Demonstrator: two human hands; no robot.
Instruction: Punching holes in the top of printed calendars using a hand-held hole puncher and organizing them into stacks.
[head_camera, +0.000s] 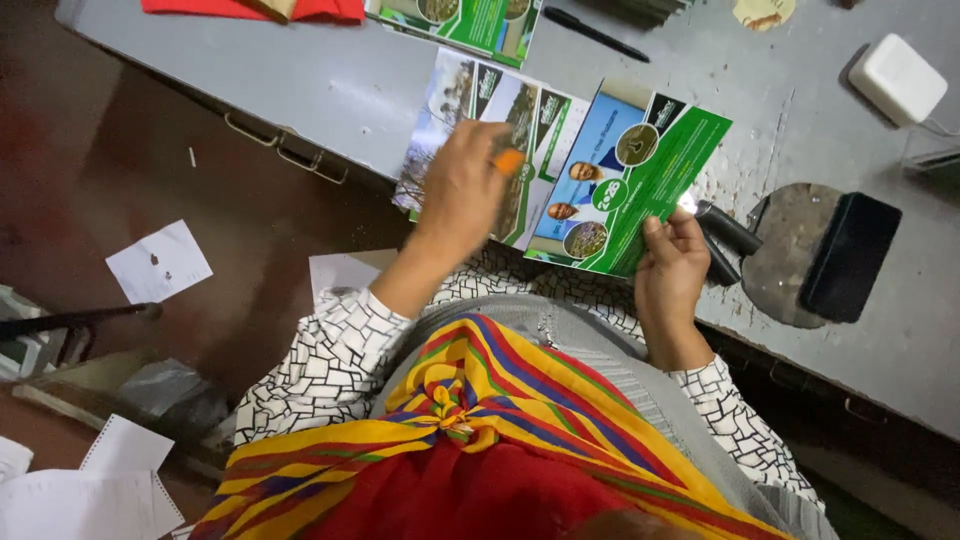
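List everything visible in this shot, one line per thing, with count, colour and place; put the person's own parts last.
held leaflet: one, green and blue, at the desk edge, in the right hand
leaflet stack: one pile, green and white, on the desk under the left hand
far leaflets: one pile, green, top of desk
pen: one, black, top of desk
red cloth: one, top left of desk
white box: one, top right of desk
dark slab: one, black, right, on a grey round plate
desk: one, grey
paper sheets: several, white, on the floor at left
left hand: on the leaflet stack, orange fingertip cover
right hand: fingers pinching the held leaflet
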